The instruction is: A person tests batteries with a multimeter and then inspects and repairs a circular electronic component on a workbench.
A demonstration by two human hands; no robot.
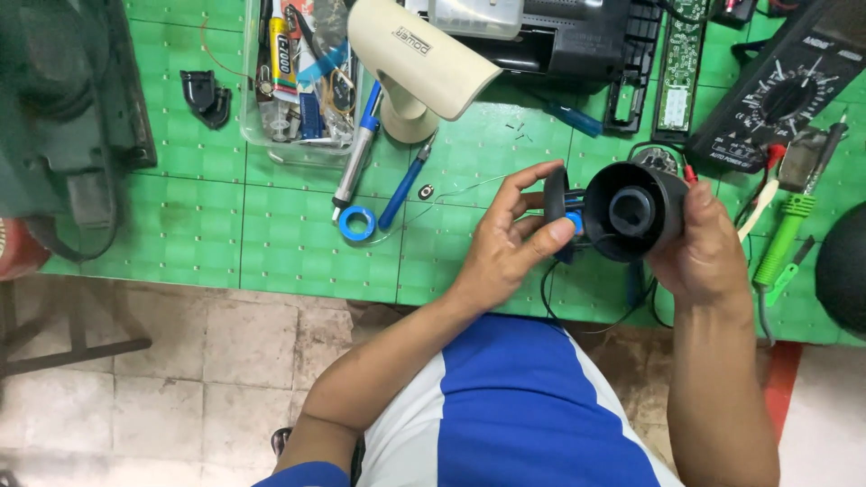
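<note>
My right hand [708,248] grips a black horn-shaped speaker [633,210] from its right side, the open mouth facing me. My left hand [508,242] holds a black disc-shaped part [555,194] with a small blue piece [574,222] against the speaker's left side, thumb and fingers pinching it. Thin black wires [552,302] hang below the speaker toward the bench edge. Both hands are over the front of the green bench mat [271,225].
A cream hair-dryer-like tool [419,68] lies at the back. A clear tray [302,81] holds tubes and small tools. A soldering iron [356,158], blue tape roll [357,223], blue screwdriver [404,191], multimeter [780,86], circuit board [678,63] and green-handled tool [783,239] surround the hands.
</note>
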